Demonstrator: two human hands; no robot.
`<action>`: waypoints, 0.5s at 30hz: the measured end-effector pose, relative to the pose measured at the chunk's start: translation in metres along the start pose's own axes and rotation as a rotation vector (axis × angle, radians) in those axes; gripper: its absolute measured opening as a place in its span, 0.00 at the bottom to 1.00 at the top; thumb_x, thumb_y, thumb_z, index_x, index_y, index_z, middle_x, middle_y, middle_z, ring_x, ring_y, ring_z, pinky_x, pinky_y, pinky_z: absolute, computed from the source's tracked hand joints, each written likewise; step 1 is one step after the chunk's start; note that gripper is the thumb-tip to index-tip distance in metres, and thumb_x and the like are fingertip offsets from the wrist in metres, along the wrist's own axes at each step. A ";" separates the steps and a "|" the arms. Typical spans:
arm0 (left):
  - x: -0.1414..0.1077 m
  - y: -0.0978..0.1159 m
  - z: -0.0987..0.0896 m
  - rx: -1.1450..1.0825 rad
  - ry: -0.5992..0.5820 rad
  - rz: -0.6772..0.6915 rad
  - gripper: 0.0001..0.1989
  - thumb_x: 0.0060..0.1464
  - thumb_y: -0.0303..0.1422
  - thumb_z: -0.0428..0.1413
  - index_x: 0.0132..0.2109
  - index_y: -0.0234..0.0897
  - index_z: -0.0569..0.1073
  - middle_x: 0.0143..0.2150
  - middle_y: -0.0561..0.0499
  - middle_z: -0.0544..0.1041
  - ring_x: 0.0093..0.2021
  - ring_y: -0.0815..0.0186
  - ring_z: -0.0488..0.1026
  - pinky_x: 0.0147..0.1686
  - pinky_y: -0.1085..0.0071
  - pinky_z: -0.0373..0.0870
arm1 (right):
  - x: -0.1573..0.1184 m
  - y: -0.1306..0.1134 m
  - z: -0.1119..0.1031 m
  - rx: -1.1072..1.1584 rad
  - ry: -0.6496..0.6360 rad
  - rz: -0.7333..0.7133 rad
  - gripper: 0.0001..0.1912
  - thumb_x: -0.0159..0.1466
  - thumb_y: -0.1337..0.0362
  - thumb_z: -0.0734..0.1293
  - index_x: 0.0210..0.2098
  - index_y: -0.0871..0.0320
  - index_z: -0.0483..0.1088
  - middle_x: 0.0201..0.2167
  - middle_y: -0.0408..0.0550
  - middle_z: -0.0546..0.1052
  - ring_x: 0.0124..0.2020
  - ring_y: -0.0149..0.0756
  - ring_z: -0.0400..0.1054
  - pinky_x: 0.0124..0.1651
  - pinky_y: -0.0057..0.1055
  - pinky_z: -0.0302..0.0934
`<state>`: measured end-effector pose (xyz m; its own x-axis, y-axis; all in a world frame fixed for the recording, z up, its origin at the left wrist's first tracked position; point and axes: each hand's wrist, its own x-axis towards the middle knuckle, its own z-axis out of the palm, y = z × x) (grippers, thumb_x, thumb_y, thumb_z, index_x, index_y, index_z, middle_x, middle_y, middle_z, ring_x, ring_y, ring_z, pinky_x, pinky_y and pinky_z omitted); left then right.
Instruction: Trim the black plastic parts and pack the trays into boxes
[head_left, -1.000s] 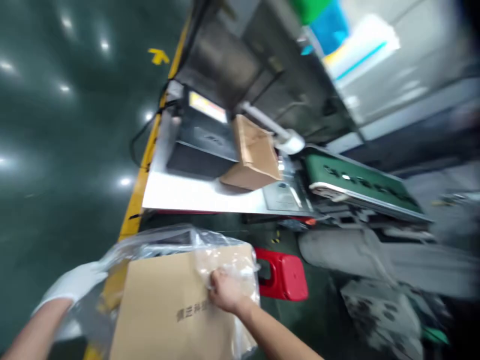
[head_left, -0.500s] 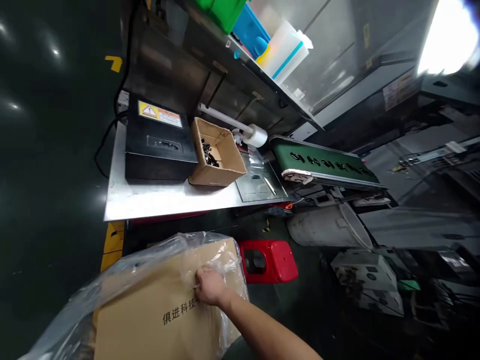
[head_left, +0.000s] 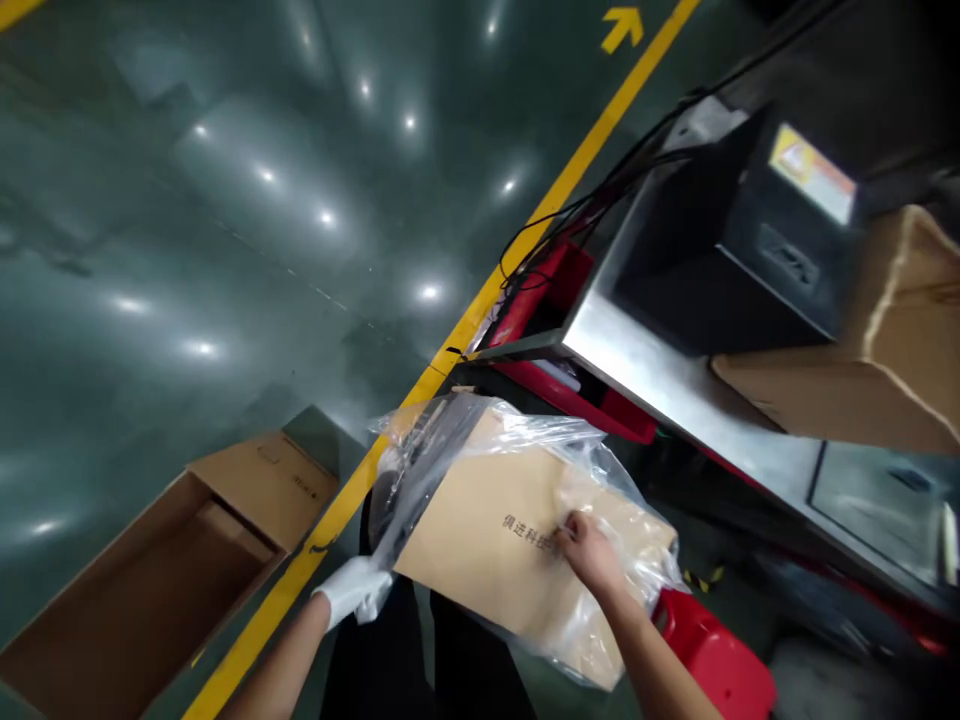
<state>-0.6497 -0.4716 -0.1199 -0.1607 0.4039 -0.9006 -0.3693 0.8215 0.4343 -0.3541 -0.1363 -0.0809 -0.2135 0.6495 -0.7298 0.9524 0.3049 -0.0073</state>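
A flat brown cardboard piece (head_left: 472, 530) with black printed characters lies partly inside a clear plastic bag (head_left: 525, 432) in front of my legs. My left hand (head_left: 356, 590), in a white glove, is closed at the bag's near left edge, where the gathered plastic runs up from it. My bare right hand (head_left: 589, 548) rests over the cardboard beside the print, its fingers pinched together on the plastic. Whether it also grips the cardboard is hidden.
An open cardboard box (head_left: 255, 490) stands on the floor at left, beside a yellow floor line (head_left: 300, 575). At right, a metal table (head_left: 630, 345) carries a black box (head_left: 780, 260) and a carton (head_left: 900, 330). A red stool (head_left: 720, 660) is at lower right.
The view has swung left and down, bringing the floor box and my gloved left hand into sight. My right hand stays on the bagged cardboard.
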 end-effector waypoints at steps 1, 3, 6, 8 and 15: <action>-0.018 -0.003 -0.001 -0.054 -0.062 -0.068 0.21 0.41 0.50 0.65 0.20 0.40 0.68 0.15 0.52 0.64 0.16 0.63 0.64 0.16 0.67 0.58 | 0.000 0.000 0.000 -0.011 -0.005 0.008 0.06 0.67 0.60 0.60 0.37 0.56 0.64 0.36 0.49 0.74 0.37 0.40 0.68 0.40 0.33 0.55; -0.058 0.005 -0.013 -0.151 -0.146 -0.149 0.23 0.46 0.55 0.60 0.25 0.41 0.68 0.16 0.55 0.62 0.16 0.65 0.62 0.17 0.68 0.58 | 0.001 -0.001 -0.001 -0.027 -0.013 0.023 0.06 0.66 0.60 0.61 0.37 0.56 0.64 0.35 0.49 0.74 0.37 0.40 0.68 0.39 0.33 0.55; -0.105 0.051 -0.051 -0.149 -0.192 -0.160 0.20 0.57 0.54 0.56 0.33 0.42 0.69 0.18 0.58 0.61 0.16 0.68 0.58 0.17 0.71 0.54 | 0.002 -0.004 -0.003 -0.028 -0.015 0.026 0.06 0.66 0.60 0.61 0.36 0.56 0.64 0.35 0.50 0.74 0.37 0.40 0.68 0.39 0.34 0.55; -0.118 0.090 -0.075 -0.079 -0.110 -0.066 0.17 0.61 0.49 0.56 0.33 0.41 0.69 0.22 0.57 0.66 0.19 0.70 0.59 0.19 0.72 0.55 | 0.002 -0.007 -0.005 -0.011 -0.010 0.017 0.05 0.65 0.61 0.62 0.36 0.56 0.64 0.35 0.50 0.74 0.36 0.40 0.67 0.40 0.34 0.55; -0.083 0.171 -0.073 -0.226 0.125 0.365 0.14 0.53 0.40 0.67 0.45 0.40 0.80 0.46 0.49 0.81 0.49 0.59 0.77 0.53 0.67 0.72 | -0.015 -0.003 -0.020 0.209 0.041 -0.027 0.01 0.60 0.67 0.65 0.33 0.56 0.68 0.33 0.48 0.75 0.36 0.38 0.68 0.42 0.32 0.57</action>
<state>-0.7664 -0.3944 0.0278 -0.4224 0.5878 -0.6900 -0.4566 0.5196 0.7222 -0.3576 -0.1332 -0.0562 -0.2444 0.6724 -0.6987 0.9696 0.1745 -0.1713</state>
